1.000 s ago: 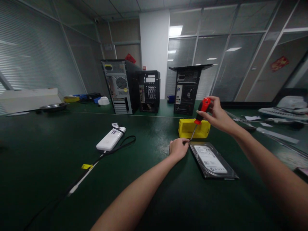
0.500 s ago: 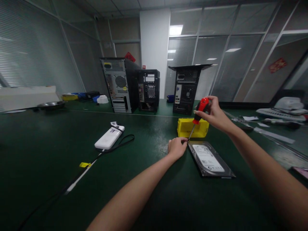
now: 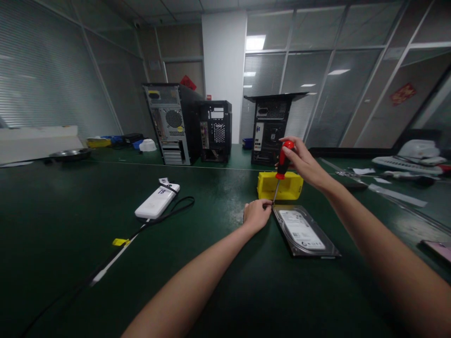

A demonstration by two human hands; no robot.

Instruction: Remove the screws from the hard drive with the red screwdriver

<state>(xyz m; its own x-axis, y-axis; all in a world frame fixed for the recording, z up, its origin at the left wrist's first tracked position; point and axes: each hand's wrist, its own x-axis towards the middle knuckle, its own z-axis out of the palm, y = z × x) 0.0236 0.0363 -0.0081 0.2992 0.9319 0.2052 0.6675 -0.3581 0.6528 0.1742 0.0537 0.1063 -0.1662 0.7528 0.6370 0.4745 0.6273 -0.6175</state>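
Observation:
A hard drive (image 3: 301, 231) lies label up on the green table, its far left corner beside my left hand (image 3: 257, 214). That hand rests on the table with fingers closed at the corner; whatever they pinch, if anything, is too small to make out. My right hand (image 3: 299, 157) is wrapped round the red and black handle of a screwdriver (image 3: 281, 165). The screwdriver leans slightly, its shaft pointing down to the drive's far left corner, close by my left fingertips. Just behind the drive stands a yellow plastic box (image 3: 292, 188), partly covered by the screwdriver.
Left of my hands lies a white power bank (image 3: 157, 202) with a black cord. Several computer cases (image 3: 172, 124) stand along the back. A keyboard (image 3: 405, 165) and metal strips lie at the right, with a pink-edged flat object (image 3: 439, 249) at the right edge.
My right hand has turned round the screwdriver handle, its grip shifting. The tip stays at the drive's corner, and my left hand keeps its place. The whole view has shifted slightly.

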